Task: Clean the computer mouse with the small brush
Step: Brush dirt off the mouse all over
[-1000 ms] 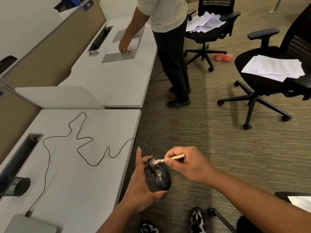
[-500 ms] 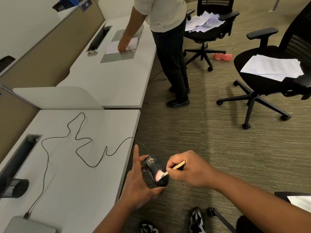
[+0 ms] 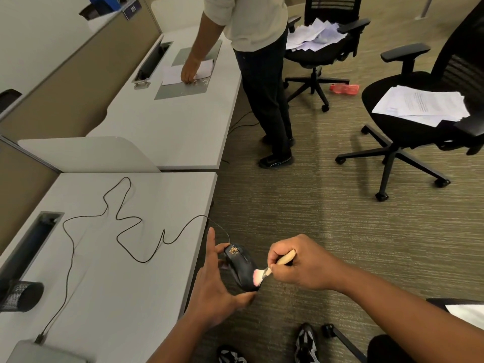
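A black computer mouse (image 3: 241,265) is held in the air just off the desk edge, with yellowish crumbs near its front end. My left hand (image 3: 213,286) holds it between thumb and fingers, index finger pointing up. My right hand (image 3: 301,263) grips a small wooden-handled brush (image 3: 281,262), whose pink bristles touch the rear end of the mouse. The mouse's thin black cable (image 3: 123,221) snakes across the white desk (image 3: 110,284).
Another person (image 3: 259,74) stands at the far desk with a hand on paper. Two black office chairs (image 3: 408,121) with papers stand on the carpet at right. A mesh pen holder (image 3: 22,296) lies at the desk's left edge. My shoes (image 3: 305,341) are below.
The brush has swept from the front of the mouse back to its rear end. Most of the crumbs on its back are gone; a patch stays near the front.
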